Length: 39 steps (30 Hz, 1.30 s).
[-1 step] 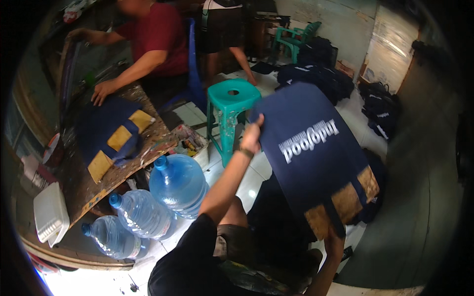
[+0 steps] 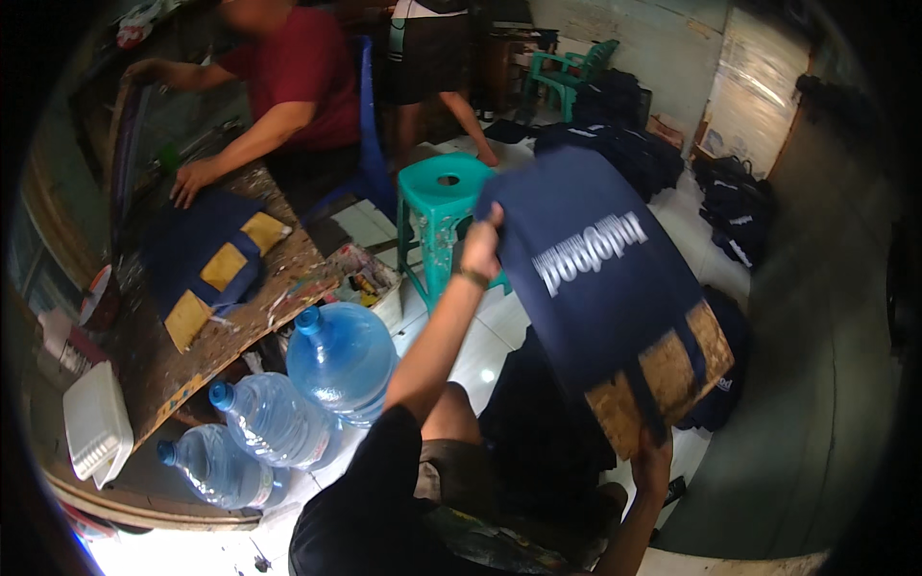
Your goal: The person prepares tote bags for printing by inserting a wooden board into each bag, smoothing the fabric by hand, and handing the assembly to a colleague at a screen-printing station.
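A flat navy blue cloth bag piece (image 2: 615, 278) with white printing is stretched between my two hands, tilted, in front of me. Along its lower end are worn yellow-brown board pieces (image 2: 667, 370) with navy straps between them. My left hand (image 2: 483, 245) pinches its upper left edge. My right hand (image 2: 653, 464) grips the lower end by a strap; the cloth and board partly hide its fingers. A similar navy piece (image 2: 204, 238) with yellow board pieces lies on the stained wooden table (image 2: 288, 283) at left, under the hand (image 2: 195, 180) of a co-worker in a dark red shirt.
A green stool (image 2: 447, 182) stands ahead. Several blue water jugs (image 2: 344, 360) stand beside the table, near a white bin (image 2: 384, 302). Dark cloth piles (image 2: 735, 206) lie on the tiled floor at right. Another person (image 2: 427, 58) bends at the back.
The cloth piece has shifted slightly up and left, with its board-covered end swinging upward. Both my hands keep hold of it. The view has drifted a little.
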Motion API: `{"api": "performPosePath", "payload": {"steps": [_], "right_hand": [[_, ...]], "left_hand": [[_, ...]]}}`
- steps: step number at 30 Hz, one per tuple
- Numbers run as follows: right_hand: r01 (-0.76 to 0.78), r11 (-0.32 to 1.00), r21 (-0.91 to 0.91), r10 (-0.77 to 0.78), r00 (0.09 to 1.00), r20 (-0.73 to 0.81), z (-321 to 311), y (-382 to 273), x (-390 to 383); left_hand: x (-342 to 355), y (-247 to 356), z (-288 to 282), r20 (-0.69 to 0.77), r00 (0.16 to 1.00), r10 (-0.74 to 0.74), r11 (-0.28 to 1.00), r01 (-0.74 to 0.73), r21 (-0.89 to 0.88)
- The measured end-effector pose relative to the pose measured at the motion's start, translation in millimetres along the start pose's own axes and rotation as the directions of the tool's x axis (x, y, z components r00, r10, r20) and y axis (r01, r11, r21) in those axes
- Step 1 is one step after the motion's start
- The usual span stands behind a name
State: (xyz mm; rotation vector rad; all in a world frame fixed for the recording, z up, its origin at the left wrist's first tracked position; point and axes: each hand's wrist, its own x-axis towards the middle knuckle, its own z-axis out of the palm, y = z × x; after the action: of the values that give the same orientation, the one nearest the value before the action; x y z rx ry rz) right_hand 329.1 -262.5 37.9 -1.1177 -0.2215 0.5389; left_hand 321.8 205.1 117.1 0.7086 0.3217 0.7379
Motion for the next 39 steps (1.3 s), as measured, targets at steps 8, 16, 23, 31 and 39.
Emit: {"api": "performPosePath", "payload": {"steps": [8, 16, 23, 31, 39], "right_hand": [[0.099, 0.991, 0.086, -0.092, 0.992, -0.086, -11.3, -3.1, -51.9], [0.166, 0.984, -0.065, -0.176, 0.834, -0.523, -73.5, -11.0, -159.3], [0.180, 0.941, -0.286, -0.306, 0.811, -0.498, -52.1, -78.6, -194.1], [0.165, 0.894, -0.416, -0.393, 0.735, -0.552, -78.3, -101.6, -241.8], [0.066, 0.876, -0.478, -0.379, 0.706, -0.599, -94.0, -115.5, -258.7]], "left_hand": [[213.1, 138.0, -135.5, -0.673, 0.658, 0.337, 0.935, -0.320, 0.155], [140.2, 51.2, -167.2, -0.719, 0.221, 0.659, 0.646, 0.322, 0.692], [-190.5, -178.5, -105.2, 0.718, 0.657, -0.230, 0.281, -0.662, 0.695], [-236.8, -309.1, -142.4, 0.605, 0.565, -0.561, 0.055, -0.704, 0.708], [-207.9, -276.0, -117.7, 0.577, 0.464, -0.673, 0.088, -0.724, 0.684]]}}
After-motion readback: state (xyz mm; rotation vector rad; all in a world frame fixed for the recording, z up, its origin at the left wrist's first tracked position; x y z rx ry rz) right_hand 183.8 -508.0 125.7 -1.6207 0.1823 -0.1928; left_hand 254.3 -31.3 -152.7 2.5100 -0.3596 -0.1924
